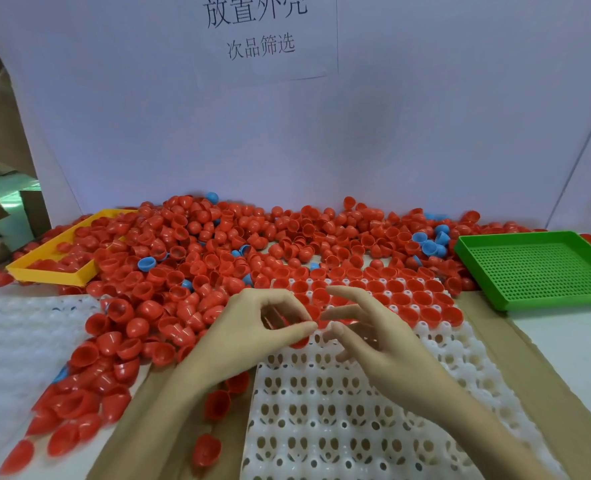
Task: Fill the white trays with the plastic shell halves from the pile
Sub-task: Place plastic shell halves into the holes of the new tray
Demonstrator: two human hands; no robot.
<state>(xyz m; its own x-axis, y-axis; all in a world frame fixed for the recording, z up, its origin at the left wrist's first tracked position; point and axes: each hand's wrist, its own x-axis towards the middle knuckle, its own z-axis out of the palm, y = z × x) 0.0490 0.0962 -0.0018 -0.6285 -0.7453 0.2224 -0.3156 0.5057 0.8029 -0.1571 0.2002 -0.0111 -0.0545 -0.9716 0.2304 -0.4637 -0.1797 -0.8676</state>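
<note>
A large pile of red shell halves (pixel 190 258), with a few blue ones (pixel 146 263) mixed in, covers the back and left of the table. In front of me lies a white tray (pixel 322 410) with rows of holed cups. Its far rows hold red shells (pixel 401 299) and the near rows are bare. My left hand (pixel 252 337) hovers over the tray's far left part, thumb and fingers pinched on a red shell half (pixel 300 342). My right hand (pixel 370 337) is beside it, fingers spread and curved, holding nothing that I can see. A second white tray (pixel 17 341) lies at the left, blurred.
A yellow tray (pixel 51 271) sits at the back left, half buried in red shells. A green perforated tray (pixel 536 268) stands at the right with nothing in it. Brown cardboard (pixel 516 341) lies under the white tray. A white board with a printed sign (pixel 259 29) closes off the back.
</note>
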